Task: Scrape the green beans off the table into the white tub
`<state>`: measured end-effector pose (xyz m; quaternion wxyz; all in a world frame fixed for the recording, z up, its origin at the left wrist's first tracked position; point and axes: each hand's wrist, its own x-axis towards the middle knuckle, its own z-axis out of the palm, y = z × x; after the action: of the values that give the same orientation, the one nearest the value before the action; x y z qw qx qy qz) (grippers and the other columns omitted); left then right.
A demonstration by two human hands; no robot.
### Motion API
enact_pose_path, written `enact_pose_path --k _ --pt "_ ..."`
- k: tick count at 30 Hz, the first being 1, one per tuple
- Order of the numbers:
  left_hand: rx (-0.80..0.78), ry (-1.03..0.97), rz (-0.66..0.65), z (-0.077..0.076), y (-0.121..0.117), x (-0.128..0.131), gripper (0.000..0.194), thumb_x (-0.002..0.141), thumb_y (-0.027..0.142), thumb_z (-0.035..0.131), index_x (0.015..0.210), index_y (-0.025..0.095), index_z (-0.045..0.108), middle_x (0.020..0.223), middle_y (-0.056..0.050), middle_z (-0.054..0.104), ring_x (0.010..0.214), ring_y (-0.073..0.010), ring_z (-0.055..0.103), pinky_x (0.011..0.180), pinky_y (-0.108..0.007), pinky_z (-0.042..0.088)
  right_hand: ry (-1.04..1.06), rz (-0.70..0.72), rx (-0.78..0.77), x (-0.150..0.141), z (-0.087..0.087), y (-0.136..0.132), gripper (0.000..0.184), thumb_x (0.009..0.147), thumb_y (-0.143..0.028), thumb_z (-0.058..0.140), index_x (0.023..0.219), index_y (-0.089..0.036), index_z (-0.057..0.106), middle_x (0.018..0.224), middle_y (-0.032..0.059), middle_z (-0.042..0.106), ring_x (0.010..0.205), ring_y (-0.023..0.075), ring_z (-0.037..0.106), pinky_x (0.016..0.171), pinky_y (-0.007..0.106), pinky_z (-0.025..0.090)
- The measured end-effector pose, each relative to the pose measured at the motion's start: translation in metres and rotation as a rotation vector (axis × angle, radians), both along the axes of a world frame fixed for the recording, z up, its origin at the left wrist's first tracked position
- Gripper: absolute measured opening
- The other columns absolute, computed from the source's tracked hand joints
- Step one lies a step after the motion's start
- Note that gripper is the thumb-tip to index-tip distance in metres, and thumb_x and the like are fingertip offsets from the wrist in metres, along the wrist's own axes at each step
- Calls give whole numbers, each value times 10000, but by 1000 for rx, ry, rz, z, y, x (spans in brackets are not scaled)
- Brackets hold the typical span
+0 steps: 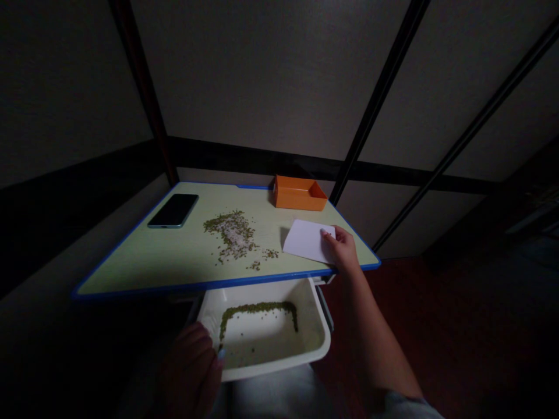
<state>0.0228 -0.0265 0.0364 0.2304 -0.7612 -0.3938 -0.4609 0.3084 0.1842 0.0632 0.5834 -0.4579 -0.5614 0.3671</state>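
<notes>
My right hand [343, 250] pinches a white card [305, 238] by its right edge, thumb on top, holding it tilted over the right part of the table. To the card's left lies a loose pile of small green beans or grains [233, 233] mixed with a whitish, powdery material. Below the table's front edge, a white plastic tub [321, 343] has a band of the green grains along its far side and corners. In shadow at the tub's near left corner, my left hand [190, 366] is closed on the rim, its thumb tip over the inside.
The pale green table [144, 262] has a blue edge. A phone [174, 210] with a dark screen lies at its left, and an orange open box [299, 198] stands at the back right. A panelled wall [262, 87] rises behind; the surroundings are dim.
</notes>
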Motion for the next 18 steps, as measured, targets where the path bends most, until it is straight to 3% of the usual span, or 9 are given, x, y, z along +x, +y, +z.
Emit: enact_pose_path --k 8,18 --pt "8 -24 -3 -2 0 -1 160 752 83 475 657 203 518 560 5 579 605 -125 570 661 -312 513 59 24 -6 1 0 -2 335 624 -461 705 643 -181 522 568 -35 511 490 93 408 457 221 279" --pt "-14 -44 -27 -1 -1 0 167 738 74 474 649 211 509 530 22 550 573 -120 559 649 -305 508 -21 37 -8 1 -3 1 317 654 -464 690 668 -181 547 599 -22 547 515 105 437 474 227 322"
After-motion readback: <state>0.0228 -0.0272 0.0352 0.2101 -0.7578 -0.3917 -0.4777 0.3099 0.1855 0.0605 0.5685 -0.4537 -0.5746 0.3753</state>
